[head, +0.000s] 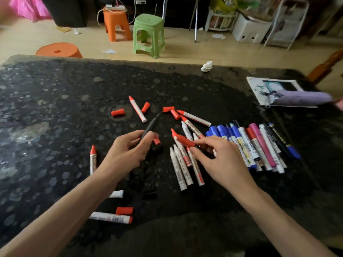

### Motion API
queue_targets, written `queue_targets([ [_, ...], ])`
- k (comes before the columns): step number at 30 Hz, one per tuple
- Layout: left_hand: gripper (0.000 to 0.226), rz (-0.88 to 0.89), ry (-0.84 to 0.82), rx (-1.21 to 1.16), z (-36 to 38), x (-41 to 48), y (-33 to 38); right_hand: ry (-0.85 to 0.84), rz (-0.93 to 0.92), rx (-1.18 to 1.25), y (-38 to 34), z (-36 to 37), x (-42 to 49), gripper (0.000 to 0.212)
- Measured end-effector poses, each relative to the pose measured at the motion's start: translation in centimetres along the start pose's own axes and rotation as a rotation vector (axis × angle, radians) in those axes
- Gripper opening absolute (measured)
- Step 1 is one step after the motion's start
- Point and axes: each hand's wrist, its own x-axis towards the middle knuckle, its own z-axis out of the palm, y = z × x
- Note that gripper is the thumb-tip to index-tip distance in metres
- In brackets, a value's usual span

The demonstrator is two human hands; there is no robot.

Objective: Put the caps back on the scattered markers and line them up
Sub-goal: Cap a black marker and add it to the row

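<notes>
On the dark stone table, everything is placed from the row of capped markers at the right. Farthest left of the row lies a red-tipped marker, just beside the left wrist. The left hand, well left of the row, is curled narrowly round a black marker that points up and away. Loose red caps and an uncapped red marker lie beyond it, up and left of the row. A cluster of uncapped white markers sits just left of the row. The right hand hovers half open at the row's left edge, thumb and forefinger touching a red cap; whether they grip it I cannot tell.
</notes>
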Motion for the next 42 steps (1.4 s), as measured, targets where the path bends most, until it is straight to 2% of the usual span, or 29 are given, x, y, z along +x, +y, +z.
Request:
queue_targets([
  [4, 0.028, -0.023, -0.135, -0.054, 2.1, 0.2, 0.9, 0.153, 0.177, -0.042, 4.4, -2.1, 0.4, 0.015],
  [10, 0.021, 0.020, -0.253, 0.072, 4.7, -0.7, 0.9, 0.280, 0.325, -0.117, 8.3, -4.7, 0.6, 0.017],
  [15, 0.020, 0.002, -0.261, 0.080, 6.0, -0.3, 0.9, 0.325, 0.402, -0.115, 9.7, -5.6, 1.0, 0.023],
  [21, 0.020, 0.023, -0.261, 0.095, 6.1, -0.1, 0.6, 0.305, 0.412, -0.133, 10.0, -5.0, 1.4, 0.025],
  [27, 0.020, 0.032, -0.162, 0.093, 4.8, 0.4, 0.2, 0.311, 0.453, -0.163, 10.6, -5.4, 1.7, 0.014],
  [31, 0.017, 0.042, -0.154, 0.209, 3.7, 0.6, -1.0, 0.304, 0.475, -0.168, 10.5, -5.3, 2.0, 0.013],
  [36, 0.015, 0.011, -0.063, 0.209, 2.0, 0.4, -1.4, 0.270, 0.410, -0.160, 9.4, -4.5, 2.7, 0.019],
  [42, 0.018, -0.011, -0.014, 0.208, -1.1, 0.3, -2.2, 0.122, 0.141, -0.057, 5.6, -1.3, 3.3, 0.020],
])
